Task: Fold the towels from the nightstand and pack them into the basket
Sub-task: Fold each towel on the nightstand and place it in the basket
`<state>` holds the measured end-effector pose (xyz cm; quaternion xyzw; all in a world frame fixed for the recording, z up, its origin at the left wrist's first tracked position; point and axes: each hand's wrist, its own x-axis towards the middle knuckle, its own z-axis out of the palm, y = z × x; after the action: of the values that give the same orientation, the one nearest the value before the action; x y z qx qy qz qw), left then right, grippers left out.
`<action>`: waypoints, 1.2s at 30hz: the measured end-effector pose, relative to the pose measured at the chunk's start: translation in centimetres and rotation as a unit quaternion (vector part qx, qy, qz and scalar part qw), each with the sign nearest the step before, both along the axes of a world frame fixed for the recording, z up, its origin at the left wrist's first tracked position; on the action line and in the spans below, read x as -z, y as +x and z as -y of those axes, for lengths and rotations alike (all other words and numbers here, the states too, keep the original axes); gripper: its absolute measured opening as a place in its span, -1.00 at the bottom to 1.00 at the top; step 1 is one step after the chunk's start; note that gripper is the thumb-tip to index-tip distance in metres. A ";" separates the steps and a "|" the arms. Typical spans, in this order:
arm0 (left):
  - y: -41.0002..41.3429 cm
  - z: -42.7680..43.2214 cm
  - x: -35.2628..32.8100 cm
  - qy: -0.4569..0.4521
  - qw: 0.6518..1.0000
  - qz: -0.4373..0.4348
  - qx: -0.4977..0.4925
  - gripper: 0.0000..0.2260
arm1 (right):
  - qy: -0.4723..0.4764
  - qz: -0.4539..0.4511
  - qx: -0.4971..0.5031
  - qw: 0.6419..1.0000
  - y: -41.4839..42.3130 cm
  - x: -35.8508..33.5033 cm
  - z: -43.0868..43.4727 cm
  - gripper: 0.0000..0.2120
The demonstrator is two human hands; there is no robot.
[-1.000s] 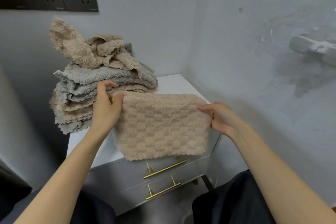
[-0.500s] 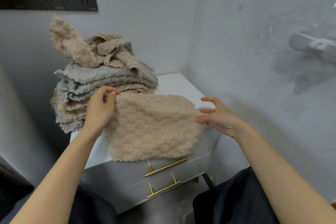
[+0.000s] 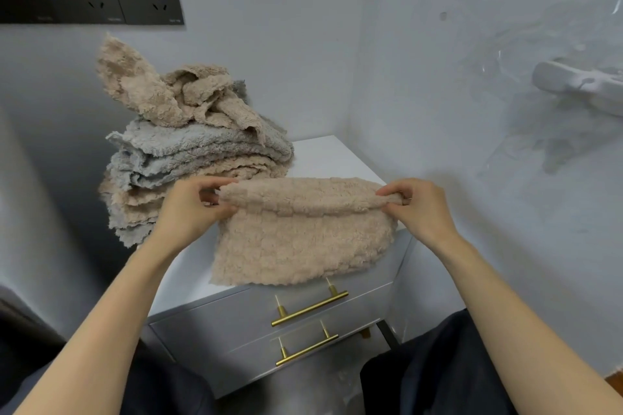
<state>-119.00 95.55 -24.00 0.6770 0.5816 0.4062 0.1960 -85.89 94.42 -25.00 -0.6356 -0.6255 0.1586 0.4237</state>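
Holding a beige towel (image 3: 296, 246) up by its folded top edge, I pinch one end in my left hand (image 3: 188, 209) and the other in my right hand (image 3: 421, 209); each grip is closed on the cloth. The towel hangs at the front edge of the nightstand (image 3: 330, 155). A loose pile of towels (image 3: 188, 158) sits at its back left corner. No basket is in view. The rolled edge is thick and fluffy, so a slack pinch could let the fold slide open. My left wrist is near the pile and could topple it.
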 end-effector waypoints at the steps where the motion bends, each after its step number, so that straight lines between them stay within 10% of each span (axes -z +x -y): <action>1: 0.0 0.1 -0.1 0.014 1.000 -0.005 -0.015 -0.64 | 0.015 0.022 -0.001 1.000 0.1 0.1 0.0 -0.75; 7: 0.0 0.3 -0.2 0.037 0.998 0.041 -0.041 -0.83 | 0.077 0.094 0.001 0.993 0.4 0.0 -0.3 -0.84; 13: 0.4 -0.2 -0.6 -0.029 0.978 0.198 0.064 -0.93 | 0.056 -0.238 0.009 0.970 -0.4 -1.3 -0.5 -0.94; 18: 2.1 -1.0 -0.2 -0.110 0.948 0.295 0.053 -0.86 | 0.063 -0.252 0.036 0.965 -0.6 -0.9 -1.3 -0.93; 28: 3.9 -2.9 3.7 -0.035 0.986 -0.154 -0.054 -0.80 | -0.073 -0.031 0.113 0.990 0.5 1.9 -5.0 -0.82; 36: 4.2 -4.2 4.2 -0.060 0.986 -0.143 -0.059 -0.64 | -0.087 -0.070 0.092 0.989 1.3 2.1 -6.3 -0.67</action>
<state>-114.81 99.77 -28.23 0.6794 0.6661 0.2804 0.1266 -84.63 100.75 -27.10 -0.7122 -0.5168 0.2167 0.4226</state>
